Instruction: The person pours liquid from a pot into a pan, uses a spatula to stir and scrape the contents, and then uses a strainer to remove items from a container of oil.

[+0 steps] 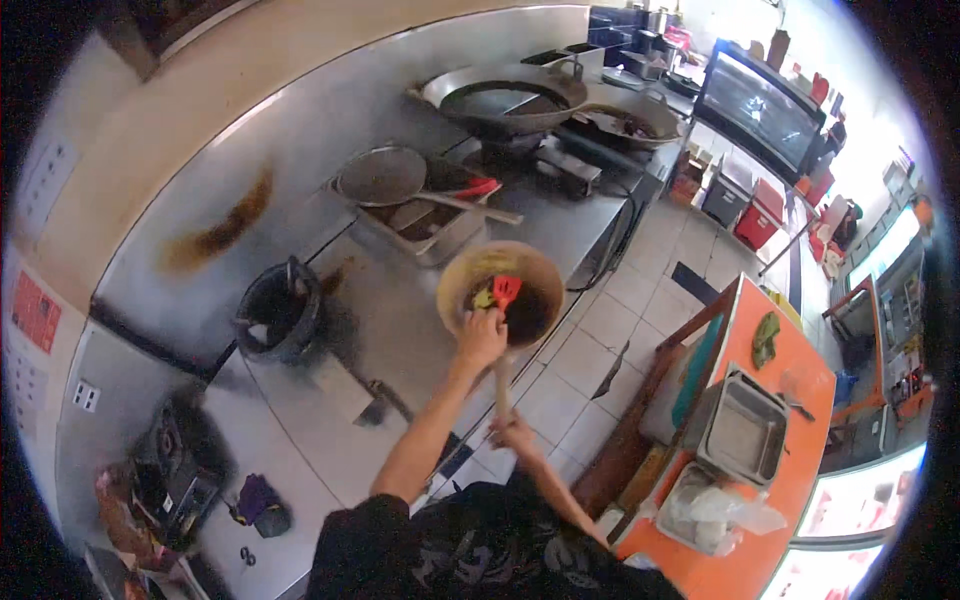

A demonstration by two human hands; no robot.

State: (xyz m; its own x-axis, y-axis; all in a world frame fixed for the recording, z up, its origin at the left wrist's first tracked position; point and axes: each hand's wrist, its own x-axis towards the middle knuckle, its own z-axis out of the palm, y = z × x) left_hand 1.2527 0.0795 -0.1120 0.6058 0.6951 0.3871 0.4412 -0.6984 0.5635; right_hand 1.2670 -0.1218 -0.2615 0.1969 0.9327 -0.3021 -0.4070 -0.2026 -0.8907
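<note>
My left hand is closed around a red slotted spatula, whose head is inside a round, worn pan. Yellowish-green food lies by the spatula over the pan's dark bottom. Below it, my right hand grips the pan's long pale handle. The pan is tilted so that its inside faces me, over the front edge of the steel counter. Whether its underside touches the counter is hidden.
A black burner sits at left on the counter. Beyond the pan are a strainer over a steel tray and a large wok. At right stands an orange table with metal trays. Tiled floor lies between.
</note>
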